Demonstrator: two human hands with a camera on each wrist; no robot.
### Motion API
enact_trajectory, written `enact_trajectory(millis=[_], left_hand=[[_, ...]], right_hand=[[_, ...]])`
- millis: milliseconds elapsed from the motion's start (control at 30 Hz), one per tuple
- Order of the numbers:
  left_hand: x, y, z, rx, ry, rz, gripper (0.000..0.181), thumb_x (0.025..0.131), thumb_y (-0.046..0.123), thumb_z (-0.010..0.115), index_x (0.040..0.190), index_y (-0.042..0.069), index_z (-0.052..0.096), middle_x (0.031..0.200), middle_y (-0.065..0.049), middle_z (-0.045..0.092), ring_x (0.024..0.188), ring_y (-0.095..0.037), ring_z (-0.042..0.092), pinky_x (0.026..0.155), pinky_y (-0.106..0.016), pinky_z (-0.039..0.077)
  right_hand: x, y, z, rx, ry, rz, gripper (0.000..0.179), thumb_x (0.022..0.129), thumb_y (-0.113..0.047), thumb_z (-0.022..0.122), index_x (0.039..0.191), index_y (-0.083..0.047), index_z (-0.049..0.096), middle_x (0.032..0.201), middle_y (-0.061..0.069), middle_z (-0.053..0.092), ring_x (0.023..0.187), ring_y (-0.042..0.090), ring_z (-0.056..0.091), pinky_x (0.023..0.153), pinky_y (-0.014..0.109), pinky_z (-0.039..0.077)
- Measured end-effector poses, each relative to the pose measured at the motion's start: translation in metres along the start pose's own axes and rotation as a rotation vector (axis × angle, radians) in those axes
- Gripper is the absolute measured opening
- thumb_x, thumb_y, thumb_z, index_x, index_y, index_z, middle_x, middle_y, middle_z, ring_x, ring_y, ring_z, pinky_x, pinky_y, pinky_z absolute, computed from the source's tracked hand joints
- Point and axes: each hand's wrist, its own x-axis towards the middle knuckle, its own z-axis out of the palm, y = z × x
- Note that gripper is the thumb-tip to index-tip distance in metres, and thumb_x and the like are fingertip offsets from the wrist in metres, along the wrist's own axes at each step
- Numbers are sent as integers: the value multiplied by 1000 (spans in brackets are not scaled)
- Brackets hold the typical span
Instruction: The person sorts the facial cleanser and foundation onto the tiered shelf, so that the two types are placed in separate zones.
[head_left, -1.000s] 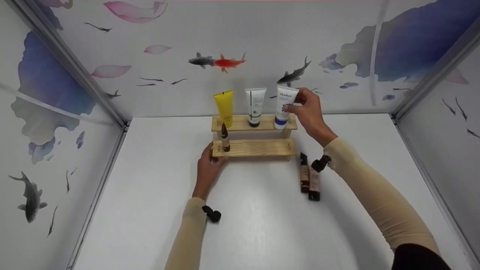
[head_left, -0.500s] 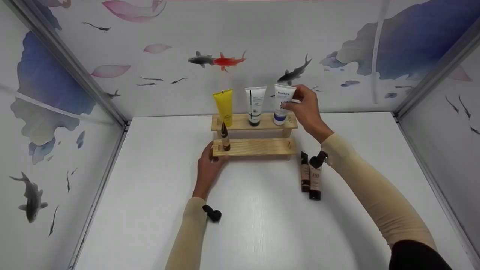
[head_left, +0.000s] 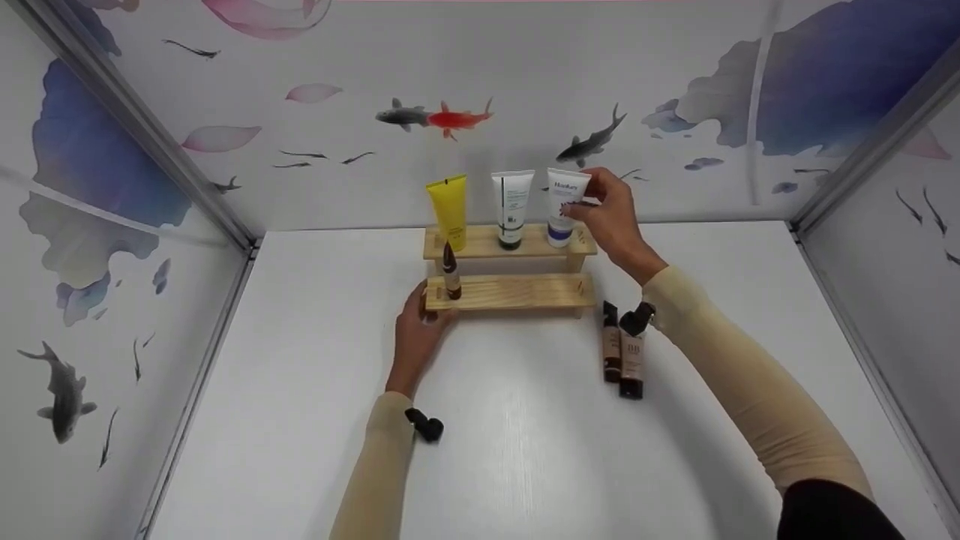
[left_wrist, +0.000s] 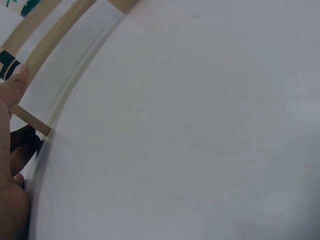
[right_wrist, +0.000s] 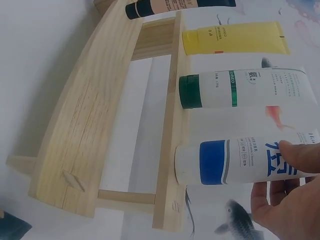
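Note:
A two-tier wooden rack (head_left: 517, 292) stands near the back wall. My left hand (head_left: 421, 334) grips the left end of its lower shelf, thumb on top and fingers below in the left wrist view. My right hand (head_left: 613, 221) pinches a white tube with a blue band (head_left: 562, 206), upright at the right end of the upper shelf. Its cap meets the shelf in the right wrist view. A white tube with a green cap (head_left: 512, 210) and a yellow tube (head_left: 448, 210) stand left of it. One slim brown tube (head_left: 451, 274) stands on the lower shelf's left end.
Two brown cosmetic tubes, a slim one (head_left: 611, 345) and a wider BB one (head_left: 631, 367), lie side by side on the white table (head_left: 495, 442), right of the rack. Panels printed with fish close off the back and sides.
The white tube with the blue band has shifted slightly left and back on the upper shelf, with my right hand still pinching it. My left hand keeps its grip on the rack.

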Motion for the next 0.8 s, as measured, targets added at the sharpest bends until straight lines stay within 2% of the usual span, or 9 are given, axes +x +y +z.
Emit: enact_trajectory(millis=[300, 467, 800], left_hand=[[-1, -1, 0, -8, -3, -8, 89, 101, 42, 83, 171, 9, 39, 163, -12, 56, 145, -23, 56, 117, -45, 49], [-2, 0, 1, -1, -4, 5, 92, 100, 44, 84, 171, 8, 38, 164, -14, 55, 149, -27, 54, 122, -47, 45], [-2, 1, -1, -7, 3, 16, 95, 98, 49, 84, 170, 7, 39, 162, -16, 56, 142, -26, 59, 120, -47, 46]], right_hand=[[-2, 5, -4, -27, -40, -45, 45, 98, 7, 77, 140, -2, 62, 136, 15, 68, 127, 27, 65, 116, 44, 52], [-6, 7, -8, -64, -72, -73, 50, 98, 5, 78, 144, 0, 59, 138, 18, 66, 130, 31, 65, 116, 46, 52], [-20, 18, -21, -82, -105, -65, 50, 100, 1, 78, 146, 1, 59, 143, 18, 64, 135, 33, 62, 120, 57, 46]])
